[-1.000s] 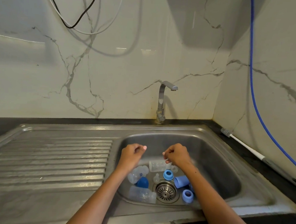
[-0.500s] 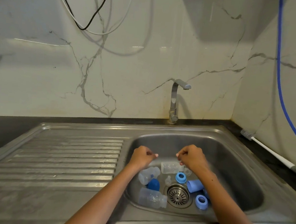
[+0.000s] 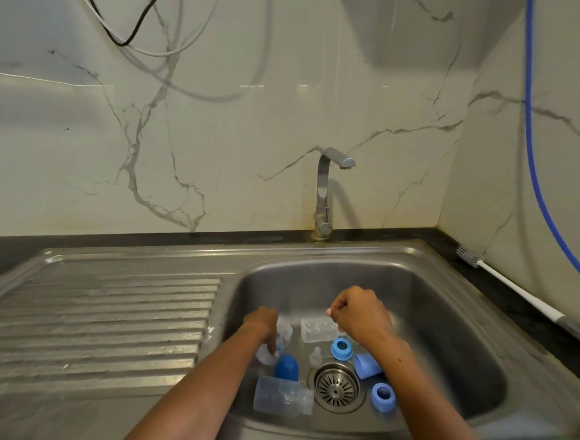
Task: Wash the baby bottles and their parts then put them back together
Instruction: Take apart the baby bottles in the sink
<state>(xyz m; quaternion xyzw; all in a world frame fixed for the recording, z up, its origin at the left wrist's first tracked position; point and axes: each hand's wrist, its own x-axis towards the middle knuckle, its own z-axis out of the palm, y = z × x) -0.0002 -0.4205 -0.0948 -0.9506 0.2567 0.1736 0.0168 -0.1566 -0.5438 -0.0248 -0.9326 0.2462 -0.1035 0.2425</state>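
Observation:
Baby bottle parts lie in the steel sink basin [image 3: 447,299]. My left hand [image 3: 261,322] reaches down and grips a clear bottle [image 3: 272,349] lying at the basin's left. My right hand [image 3: 361,316] hovers above the basin with its fingers curled, holding nothing that I can see. Beneath it lies another clear bottle [image 3: 318,330]. A third clear bottle [image 3: 283,396] lies near the front beside the drain [image 3: 337,388]. Around the drain are a dark blue cap [image 3: 287,367], a clear teat [image 3: 316,355], two blue rings [image 3: 341,348] [image 3: 383,396] and a light blue cap [image 3: 367,365].
A steel tap [image 3: 325,191] stands behind the basin, with no water running. The ribbed drainboard [image 3: 103,316] stretches to the left. A bottle brush [image 3: 504,279] lies on the dark counter at the right. A blue hose [image 3: 533,161] and cables hang on the marble wall.
My left hand has dropped from mid-air into the basin and taken hold of the clear bottle at the left. My right hand has stayed above the basin. The camera has shifted left.

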